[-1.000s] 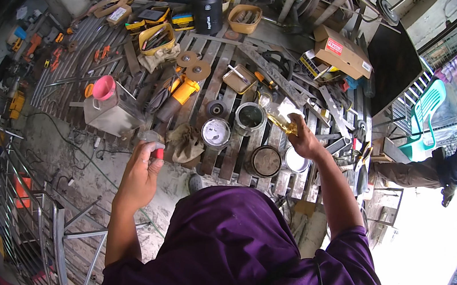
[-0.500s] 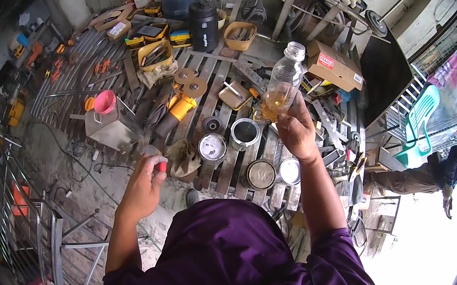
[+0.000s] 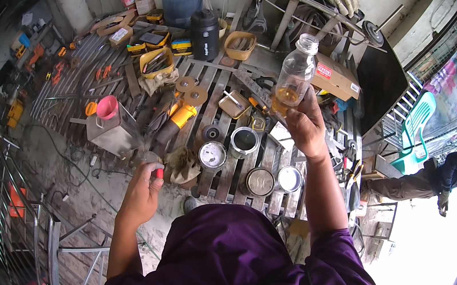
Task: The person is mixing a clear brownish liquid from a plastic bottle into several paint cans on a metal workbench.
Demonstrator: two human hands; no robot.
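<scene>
My right fingers are gripping a clear, cylindrical plastic bottle near-upright, presumably preventing spillage; left of it, my left fingers are pinching a red, rounded cap.

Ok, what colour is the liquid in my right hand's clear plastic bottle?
The liquid is amber, best seen in the head view.

White glare burns out the lower right while the bowed edges darken
</scene>
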